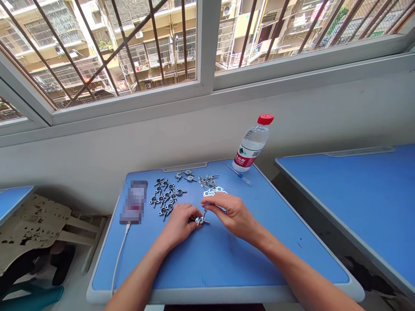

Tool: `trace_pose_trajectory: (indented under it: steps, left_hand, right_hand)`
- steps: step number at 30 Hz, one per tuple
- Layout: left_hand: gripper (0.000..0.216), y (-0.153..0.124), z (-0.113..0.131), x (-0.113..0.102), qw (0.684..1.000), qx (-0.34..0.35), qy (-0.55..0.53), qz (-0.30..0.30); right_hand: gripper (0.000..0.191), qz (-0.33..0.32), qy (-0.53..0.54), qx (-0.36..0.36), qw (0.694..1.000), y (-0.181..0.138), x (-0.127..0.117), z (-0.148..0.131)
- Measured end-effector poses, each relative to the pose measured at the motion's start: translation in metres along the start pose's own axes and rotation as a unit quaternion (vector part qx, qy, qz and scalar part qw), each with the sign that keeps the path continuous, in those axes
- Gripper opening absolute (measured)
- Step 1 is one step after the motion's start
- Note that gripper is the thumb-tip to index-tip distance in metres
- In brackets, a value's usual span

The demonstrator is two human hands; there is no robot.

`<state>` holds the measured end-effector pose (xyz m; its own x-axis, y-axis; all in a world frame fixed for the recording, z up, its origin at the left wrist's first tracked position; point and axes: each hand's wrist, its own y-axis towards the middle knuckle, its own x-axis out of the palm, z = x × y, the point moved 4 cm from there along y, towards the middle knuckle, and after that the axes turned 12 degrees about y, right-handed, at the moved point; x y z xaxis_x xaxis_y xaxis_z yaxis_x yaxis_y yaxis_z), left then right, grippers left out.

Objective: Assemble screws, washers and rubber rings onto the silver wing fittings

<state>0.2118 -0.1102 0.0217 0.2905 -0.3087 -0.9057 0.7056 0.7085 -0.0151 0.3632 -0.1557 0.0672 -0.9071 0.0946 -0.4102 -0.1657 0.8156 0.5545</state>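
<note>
My left hand (180,221) rests on the blue desk (246,263), fingers closed on a small metal fitting (200,220) with a short stem. My right hand (233,211) pinches a thin small screwdriver (205,210), upright, its tip down at the fitting; the fingers cover most of its handle. Beyond my left hand lie several similar metal fittings (167,195) with round black centres. A few more fittings (189,177) sit farther back. Small metal pieces with stems (207,181) are heaped near flat pale plates (216,190), partly hidden behind my right hand.
At the desk's left lies a phone (133,203) with a white cable (120,255). A red-capped water bottle (251,144) stands at the back right beside a pen (239,175). Another blue desk (356,190) is to the right; a stool (29,224) is at left.
</note>
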Motion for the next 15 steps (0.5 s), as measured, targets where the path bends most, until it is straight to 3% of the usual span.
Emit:
trace_pose_trajectory:
  steps: [9, 15]
  left_hand:
    - [0.012, 0.0002, -0.0001, 0.0000, 1.000, 0.000, -0.004, 0.000]
    - [0.011, 0.0003, -0.0020, 0.0023, 1.000, 0.001, -0.003, -0.001]
  right_hand:
    - [0.023, 0.026, -0.008, -0.004, 1.000, -0.0006, 0.0009, -0.0032]
    - [0.013, 0.070, 0.013, -0.013, 0.997, -0.0016, -0.0009, -0.0014]
